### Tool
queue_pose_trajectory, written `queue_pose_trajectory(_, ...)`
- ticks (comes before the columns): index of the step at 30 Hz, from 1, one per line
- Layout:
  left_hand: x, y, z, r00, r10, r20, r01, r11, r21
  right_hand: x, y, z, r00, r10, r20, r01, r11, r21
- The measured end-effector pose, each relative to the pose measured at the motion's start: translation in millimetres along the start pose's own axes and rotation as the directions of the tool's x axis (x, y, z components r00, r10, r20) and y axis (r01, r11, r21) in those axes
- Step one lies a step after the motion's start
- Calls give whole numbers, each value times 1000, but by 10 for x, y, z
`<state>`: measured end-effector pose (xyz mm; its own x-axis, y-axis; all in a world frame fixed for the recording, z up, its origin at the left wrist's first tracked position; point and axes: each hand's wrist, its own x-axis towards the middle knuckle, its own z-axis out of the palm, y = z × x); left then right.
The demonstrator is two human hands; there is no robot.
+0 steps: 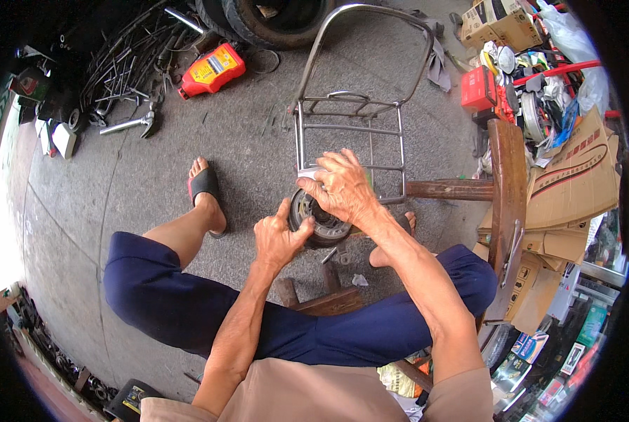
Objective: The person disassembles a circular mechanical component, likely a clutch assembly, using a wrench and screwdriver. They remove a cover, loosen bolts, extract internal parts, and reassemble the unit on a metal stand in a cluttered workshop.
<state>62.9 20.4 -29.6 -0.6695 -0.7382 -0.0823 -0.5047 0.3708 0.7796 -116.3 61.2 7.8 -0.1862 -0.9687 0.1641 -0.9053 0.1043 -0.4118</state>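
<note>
A round, dark grey metal part with a recessed centre and openings around it is between my knees. My left hand grips its left side, thumb and index finger apart along the rim. Over the part's upper side is my right hand, fingers bent around a small pale piece that looks like paper or cloth. The right palm hides much of the part's centre. Just beyond my hands a chrome tube rack with a tall looped frame lies on the concrete floor.
A wooden stool or bench stands at the right, before flattened cardboard and piled goods. At the far left lie a hammer, loose metal rods and a red bottle. Tyres rest at the back.
</note>
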Motion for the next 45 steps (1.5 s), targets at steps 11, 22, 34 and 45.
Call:
queue_pose_trajectory(11, -12, -31, 24, 1000, -10, -1, 10, 1000, -6, -8, 66, 33, 999, 42, 21, -44, 994, 98)
queue_pose_trajectory(22, -2, 14, -10, 1000, -14, 2, 14, 1000, -23, 9, 114, 67, 999, 51, -1, -50, 986, 158)
queue_pose_trajectory(34, -5, -67, 54, 1000, 0, -11, 0, 1000, -4, -16, 38, 24, 979, 186, 88, -175, 977, -118)
queue_pose_trajectory(45, 3, 24, 10, 998, -63, 6, 63, 997, -33, -121, -39, 96, 999, -28, -38, 15, 951, -309)
